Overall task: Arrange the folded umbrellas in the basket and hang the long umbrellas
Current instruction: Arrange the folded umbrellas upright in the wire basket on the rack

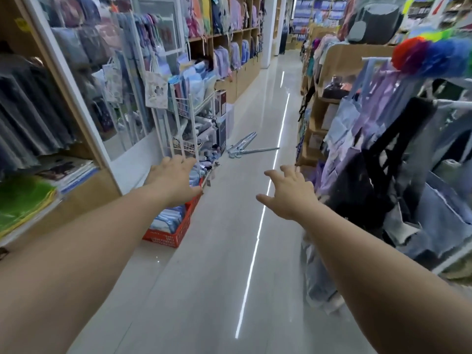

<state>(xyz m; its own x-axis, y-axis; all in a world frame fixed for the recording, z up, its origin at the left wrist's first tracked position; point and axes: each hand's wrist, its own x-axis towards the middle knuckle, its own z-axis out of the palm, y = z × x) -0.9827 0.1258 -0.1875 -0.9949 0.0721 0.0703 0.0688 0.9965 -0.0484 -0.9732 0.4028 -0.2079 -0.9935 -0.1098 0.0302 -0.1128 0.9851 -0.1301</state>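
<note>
Long umbrellas (245, 146) with curved handles lie on the shop floor ahead, past a white wire rack (190, 116). Several folded umbrellas (207, 159) sit low on that rack and beside it. More long umbrellas (132, 72) hang on the left wall display. My left hand (173, 178) is stretched forward in front of the rack, fingers spread and holding nothing. My right hand (290, 192) reaches forward over the aisle, fingers loosely spread, also empty. Both hands are well short of the umbrellas on the floor.
A red plastic crate (176, 232) of blue packets stands on the floor at the left. Shelves of bags line the left wall. On the right, a rack of hanging tote bags (383, 159) juts into the aisle. The glossy floor (229, 277) runs ahead.
</note>
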